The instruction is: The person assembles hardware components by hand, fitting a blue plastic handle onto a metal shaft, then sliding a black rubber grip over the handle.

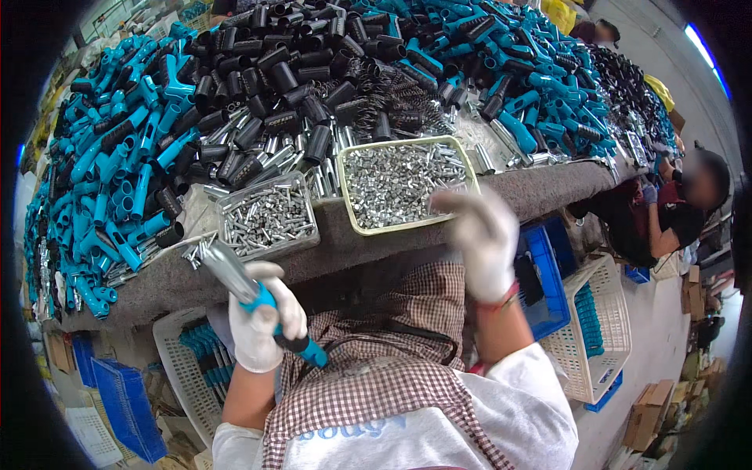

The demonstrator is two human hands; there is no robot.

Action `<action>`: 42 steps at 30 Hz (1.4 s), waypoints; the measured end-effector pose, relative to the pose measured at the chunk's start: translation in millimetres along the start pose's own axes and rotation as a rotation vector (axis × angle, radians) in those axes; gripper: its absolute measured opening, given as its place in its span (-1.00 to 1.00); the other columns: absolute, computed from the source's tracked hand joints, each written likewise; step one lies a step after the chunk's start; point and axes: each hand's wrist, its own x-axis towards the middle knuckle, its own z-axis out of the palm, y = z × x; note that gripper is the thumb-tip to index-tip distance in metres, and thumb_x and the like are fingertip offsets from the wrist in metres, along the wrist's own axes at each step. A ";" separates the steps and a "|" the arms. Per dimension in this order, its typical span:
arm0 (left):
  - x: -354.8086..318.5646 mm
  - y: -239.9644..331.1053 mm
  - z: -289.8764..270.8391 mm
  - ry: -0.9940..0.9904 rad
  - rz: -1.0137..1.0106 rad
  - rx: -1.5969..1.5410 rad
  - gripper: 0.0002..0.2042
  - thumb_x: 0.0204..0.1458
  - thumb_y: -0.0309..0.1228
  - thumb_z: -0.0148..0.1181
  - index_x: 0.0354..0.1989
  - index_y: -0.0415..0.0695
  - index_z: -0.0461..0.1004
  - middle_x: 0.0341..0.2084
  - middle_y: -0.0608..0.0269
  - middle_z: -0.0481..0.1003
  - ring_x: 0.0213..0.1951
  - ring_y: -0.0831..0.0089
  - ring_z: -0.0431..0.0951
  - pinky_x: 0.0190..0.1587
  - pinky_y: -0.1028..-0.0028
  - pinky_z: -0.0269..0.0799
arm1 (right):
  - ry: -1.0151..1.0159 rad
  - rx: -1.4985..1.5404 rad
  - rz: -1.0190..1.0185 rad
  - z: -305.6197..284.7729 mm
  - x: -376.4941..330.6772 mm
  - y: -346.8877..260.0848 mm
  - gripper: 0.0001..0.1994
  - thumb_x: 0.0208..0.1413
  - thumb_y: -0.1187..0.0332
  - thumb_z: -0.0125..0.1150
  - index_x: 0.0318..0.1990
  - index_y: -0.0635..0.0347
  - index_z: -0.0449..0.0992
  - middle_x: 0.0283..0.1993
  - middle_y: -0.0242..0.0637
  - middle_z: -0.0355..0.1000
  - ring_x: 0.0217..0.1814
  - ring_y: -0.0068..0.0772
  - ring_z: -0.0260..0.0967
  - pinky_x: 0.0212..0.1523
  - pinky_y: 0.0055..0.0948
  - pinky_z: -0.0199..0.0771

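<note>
My left hand point(262, 325), in a white glove with some bare fingertips, is closed around a teal plastic part with a shiny metal tube point(227, 270) at its upper end. The part's teal lower end points down to the right, against my checked apron. My right hand point(487, 247), also white-gloved, hangs by the right front corner of a cream tray point(342, 186) full of small metal pieces. Motion blurs its fingers, so whether they hold anything is unclear. Left of that tray stands a clear tray point(317, 235) of small metal pins.
Teal plastic parts point(125, 196), black sleeves point(282, 76) and dark springs point(384, 102) are heaped across the carpeted bench point(540, 186). White baskets point(619, 313) and blue crates point(552, 313) stand below its edge. At the right, another person point(650, 211) works at the bench.
</note>
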 end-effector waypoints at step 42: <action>-18.7 -24.9 -13.1 -0.319 -0.337 1.037 -0.47 -0.08 -0.22 0.32 0.11 -0.09 0.39 -0.22 0.02 0.56 -0.15 0.18 0.60 -0.09 0.35 0.46 | -0.760 0.279 0.094 30.0 -1.4 -9.8 -0.68 -0.05 0.50 0.32 -0.08 0.22 0.49 -0.14 -0.27 0.51 -0.11 -0.44 0.51 -0.09 -0.48 0.49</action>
